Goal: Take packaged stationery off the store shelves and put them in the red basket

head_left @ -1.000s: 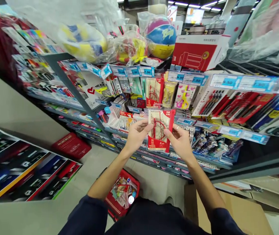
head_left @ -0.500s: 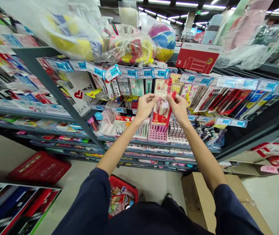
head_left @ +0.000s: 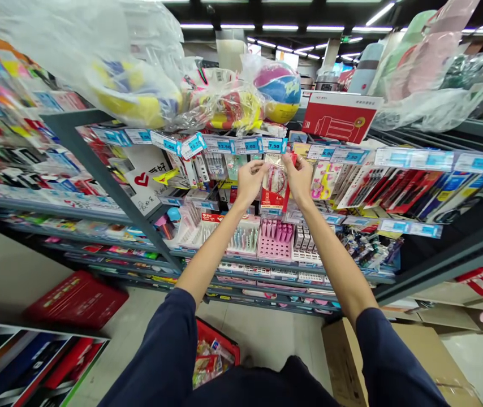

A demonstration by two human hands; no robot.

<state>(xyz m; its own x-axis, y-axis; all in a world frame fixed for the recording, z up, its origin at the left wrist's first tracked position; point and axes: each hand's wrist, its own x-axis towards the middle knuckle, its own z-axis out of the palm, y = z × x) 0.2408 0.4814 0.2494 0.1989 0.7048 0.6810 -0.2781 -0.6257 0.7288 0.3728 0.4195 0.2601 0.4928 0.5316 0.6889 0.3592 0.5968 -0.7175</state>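
Observation:
A red-and-clear blister pack point(head_left: 274, 198) hangs upright between my two hands, close below a row of price tags. My left hand point(head_left: 249, 182) is closed in a pinch at the pack's upper left edge. On the other side, my right hand point(head_left: 299, 180) grips the upper right edge between thumb and fingers. Something round shows through the clear window, though I cannot make out exactly what it is. The hook behind the pack's top is hidden. Just below stands a pink holder point(head_left: 274, 249) of pink pens.
Balls in plastic point(head_left: 277, 90) and a red box sign point(head_left: 340, 117) sit on the top shelf. Carded pens point(head_left: 398, 183) hang at right. A red basket point(head_left: 224, 337) with packaged goods stands on the floor, and a cardboard box point(head_left: 345, 353) is at lower right.
Both my hands have moved the blister pack slightly up and away toward the price tags, so the pink pens below it now show. The view has tilted a little.

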